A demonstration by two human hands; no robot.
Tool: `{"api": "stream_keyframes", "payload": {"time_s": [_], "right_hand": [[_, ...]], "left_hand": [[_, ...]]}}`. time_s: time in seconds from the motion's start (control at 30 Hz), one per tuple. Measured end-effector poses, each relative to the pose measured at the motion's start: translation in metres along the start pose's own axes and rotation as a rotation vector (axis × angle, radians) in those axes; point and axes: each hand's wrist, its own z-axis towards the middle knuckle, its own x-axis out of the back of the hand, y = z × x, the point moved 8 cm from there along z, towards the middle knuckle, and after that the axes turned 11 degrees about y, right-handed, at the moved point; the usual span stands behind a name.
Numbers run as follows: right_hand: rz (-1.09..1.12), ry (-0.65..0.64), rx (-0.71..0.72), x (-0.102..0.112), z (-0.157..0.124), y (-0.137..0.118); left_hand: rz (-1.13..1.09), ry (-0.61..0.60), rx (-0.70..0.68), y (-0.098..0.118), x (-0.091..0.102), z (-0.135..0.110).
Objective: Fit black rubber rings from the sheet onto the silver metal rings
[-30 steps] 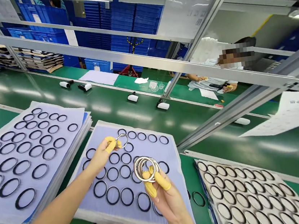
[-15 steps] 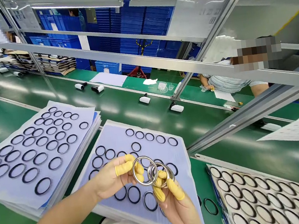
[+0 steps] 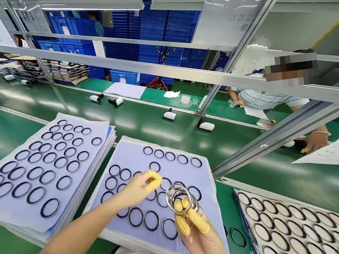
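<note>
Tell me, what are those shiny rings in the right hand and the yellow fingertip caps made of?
The shiny rings look like polished metal: silvery, with bright mirror-like glints. The yellow fingertip caps on the right hand look like thin rubber or latex: matt and snug to the fingers, though the exact material stays open.

My head camera faces forward and down. It sits close over my right hand (image 3: pixel 201 238) and its silver metal rings (image 3: pixel 177 194), the green conveyor belt (image 3: pixel 157 124) stretching beyond.

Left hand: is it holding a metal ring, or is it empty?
Empty, it seems: the left hand shows no ring between its capped fingertips; the metal rings sit bunched in the right hand.
</note>
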Motion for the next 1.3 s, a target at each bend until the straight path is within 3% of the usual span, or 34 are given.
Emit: {"api": "stream_keyframes", "payload": {"time_s": [0.1,0.2,0.3,0.4,0.57,0.73,0.87,1.0,1.1,1.3], "right_hand": [[0.112,0.105,0.012,0.022,0.0,-0.001],[0.169,0.185,0.017,0.037,-0.004,-0.002],[0.16,0.196,0.001,0.038,-0.01,-0.004],[0.151,0.185,0.006,0.037,-0.016,-0.007],[0.152,0.243,0.048,0.058,-0.022,-0.009],[0.147,0.272,0.054,0.078,-0.025,-0.002],[0.143,0.242,0.028,0.071,-0.025,0.008],[0.097,0.219,0.03,0.054,-0.026,0.014],[0.032,0.156,0.054,0.036,-0.028,0.015],[-0.117,-0.022,0.05,0.004,-0.036,0.023]], "left_hand": [[0.189,0.099,-0.025,-0.045,0.0,0.034],[0.304,0.077,-0.04,-0.083,-0.011,0.06],[0.326,0.03,-0.052,-0.102,-0.025,0.074],[0.27,-0.007,-0.035,-0.106,-0.035,0.08],[0.004,-0.018,0.07,-0.086,-0.037,0.073],[-0.442,-0.134,0.201,-0.029,-0.032,0.024],[-0.726,-0.286,0.313,0.017,-0.028,-0.018],[-1.068,-0.405,0.454,0.041,-0.03,-0.042],[-1.071,-0.428,0.472,0.044,-0.03,-0.052],[-0.769,-0.336,0.384,0.036,-0.026,-0.062]]}}
